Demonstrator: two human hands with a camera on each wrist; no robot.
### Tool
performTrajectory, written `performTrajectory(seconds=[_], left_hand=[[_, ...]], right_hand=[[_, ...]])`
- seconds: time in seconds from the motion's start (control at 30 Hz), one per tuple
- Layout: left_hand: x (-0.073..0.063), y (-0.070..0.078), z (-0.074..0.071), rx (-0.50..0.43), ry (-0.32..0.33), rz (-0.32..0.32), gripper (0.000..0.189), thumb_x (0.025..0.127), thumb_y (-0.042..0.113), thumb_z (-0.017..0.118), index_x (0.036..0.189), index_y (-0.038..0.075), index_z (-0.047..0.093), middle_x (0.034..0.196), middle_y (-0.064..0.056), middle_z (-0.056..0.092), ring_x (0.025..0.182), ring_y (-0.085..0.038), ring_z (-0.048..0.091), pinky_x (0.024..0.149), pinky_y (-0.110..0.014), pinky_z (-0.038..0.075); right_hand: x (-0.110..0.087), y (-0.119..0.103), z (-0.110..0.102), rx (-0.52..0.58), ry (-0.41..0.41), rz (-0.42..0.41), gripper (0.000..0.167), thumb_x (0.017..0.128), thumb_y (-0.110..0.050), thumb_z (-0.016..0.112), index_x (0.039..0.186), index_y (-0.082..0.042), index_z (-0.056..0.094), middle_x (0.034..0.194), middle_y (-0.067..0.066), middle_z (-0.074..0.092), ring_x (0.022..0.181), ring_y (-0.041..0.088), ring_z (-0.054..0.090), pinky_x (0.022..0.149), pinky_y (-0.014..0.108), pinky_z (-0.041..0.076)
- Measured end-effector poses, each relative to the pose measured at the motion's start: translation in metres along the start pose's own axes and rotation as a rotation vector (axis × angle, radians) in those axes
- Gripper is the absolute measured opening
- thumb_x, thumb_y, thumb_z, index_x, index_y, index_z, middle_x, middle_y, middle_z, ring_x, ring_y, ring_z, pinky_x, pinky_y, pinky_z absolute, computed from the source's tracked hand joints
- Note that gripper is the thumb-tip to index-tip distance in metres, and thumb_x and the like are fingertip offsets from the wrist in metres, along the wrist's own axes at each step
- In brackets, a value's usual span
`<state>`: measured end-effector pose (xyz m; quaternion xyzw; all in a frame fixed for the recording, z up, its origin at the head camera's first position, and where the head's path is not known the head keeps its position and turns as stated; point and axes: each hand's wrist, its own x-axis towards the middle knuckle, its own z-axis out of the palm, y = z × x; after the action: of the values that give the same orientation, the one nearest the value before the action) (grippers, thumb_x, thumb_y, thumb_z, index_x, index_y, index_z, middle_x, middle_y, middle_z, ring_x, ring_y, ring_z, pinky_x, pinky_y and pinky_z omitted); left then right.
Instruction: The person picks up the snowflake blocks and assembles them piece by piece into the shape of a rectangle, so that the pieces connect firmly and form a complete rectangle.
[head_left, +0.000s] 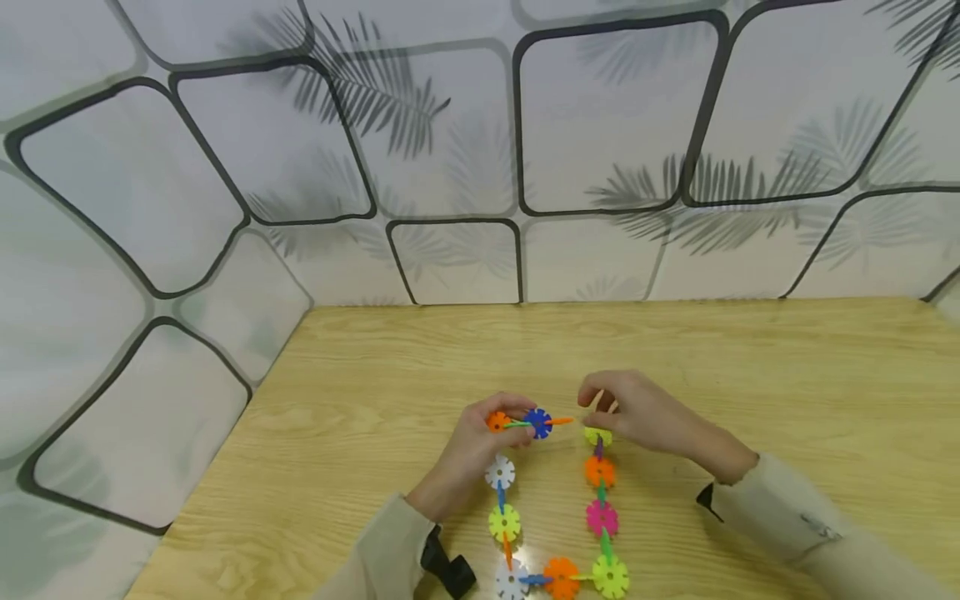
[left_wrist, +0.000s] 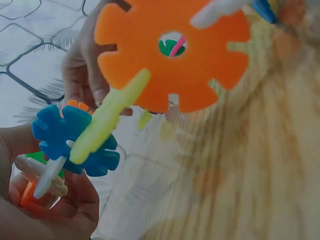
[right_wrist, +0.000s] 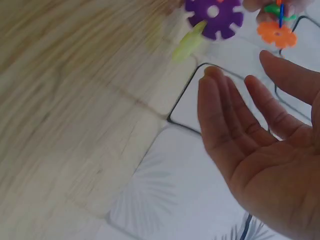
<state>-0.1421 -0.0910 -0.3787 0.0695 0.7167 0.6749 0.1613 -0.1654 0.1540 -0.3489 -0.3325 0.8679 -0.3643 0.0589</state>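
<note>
My left hand pinches the top-left end of a chain of notched plastic discs between thumb and fingers. Within that grip are an orange disc, an edge-on green disc and a blue disc. From the blue one, an edge-on orange disc points right. My right hand hovers beside the chain's other end, a yellow disc, its fingertips overlapping that disc in the head view. In the right wrist view the right-hand palm shows, fingers loosely bent and apart, holding nothing.
The chain runs down both sides and along the front, through a white disc, a pink disc and a front-corner yellow disc. It lies on a wooden table. A patterned wall covering rises behind and at left.
</note>
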Motion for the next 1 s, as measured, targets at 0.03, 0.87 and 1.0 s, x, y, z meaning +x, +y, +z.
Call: performTrajectory(seconds=[0.03,0.87,1.0], left_hand=[[0.000,0.000,-0.001,0.011,0.006,-0.001,0.031,0.091,0.004,0.071,0.122,0.000,0.067,0.107,-0.007,0.065,0.091,-0.016,0.062,0.085,-0.033,0.053],[0.023,0.005,-0.008,0.209,-0.052,0.069,0.031,0.088,0.010,0.080,0.115,-0.001,0.072,0.101,-0.005,0.068,0.096,-0.018,0.058,0.076,-0.030,0.049],[0.025,0.005,-0.006,0.168,-0.067,0.078,0.028,0.088,0.008,0.079,0.113,-0.003,0.073,0.099,-0.006,0.068,0.091,-0.017,0.060,0.074,-0.030,0.051]], right_hand=[[-0.001,0.003,-0.002,-0.012,-0.002,0.016,0.007,0.092,0.000,0.073,0.096,-0.002,0.067,0.092,0.003,0.067,0.077,0.014,0.065,0.064,0.026,0.054],[-0.001,0.035,-0.011,0.322,-0.273,0.066,0.006,0.093,0.006,0.061,0.094,0.001,0.062,0.082,0.003,0.066,0.067,0.012,0.059,0.060,0.027,0.052],[-0.002,0.032,-0.015,0.481,-0.245,0.155,0.010,0.097,0.007,0.054,0.105,0.008,0.060,0.086,0.010,0.069,0.067,0.022,0.067,0.061,0.036,0.060]])
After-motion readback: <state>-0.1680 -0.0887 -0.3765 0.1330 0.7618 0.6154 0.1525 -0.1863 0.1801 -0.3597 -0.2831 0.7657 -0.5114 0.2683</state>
